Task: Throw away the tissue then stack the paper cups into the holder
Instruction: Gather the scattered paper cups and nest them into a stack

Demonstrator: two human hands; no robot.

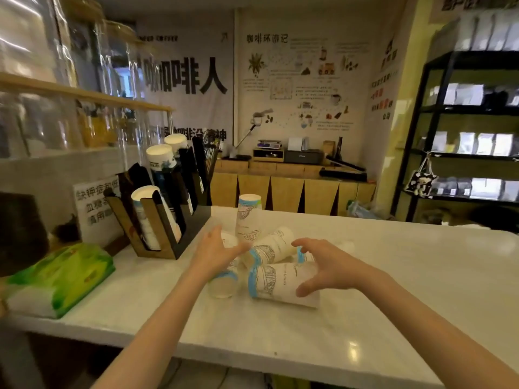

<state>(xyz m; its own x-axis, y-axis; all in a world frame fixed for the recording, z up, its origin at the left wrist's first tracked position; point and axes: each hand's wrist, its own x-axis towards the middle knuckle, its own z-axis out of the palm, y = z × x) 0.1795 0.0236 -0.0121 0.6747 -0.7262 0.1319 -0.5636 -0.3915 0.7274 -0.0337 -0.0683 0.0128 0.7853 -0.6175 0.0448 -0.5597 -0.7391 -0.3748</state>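
Over the paper cups (276,273) — both hands' fingers (302,245) spread, gripping nothing.

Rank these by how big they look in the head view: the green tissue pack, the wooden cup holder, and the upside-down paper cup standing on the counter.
1. wooden cup holder
2. green tissue pack, close in apparent size to the holder and nearer the camera, so this order is unsure
3. upside-down paper cup, clearly smallest

Cups (269,265) lie mid-counter (421,276); holder (165,209) at ten o'clock of them, tissue pack (59,279) at nine.
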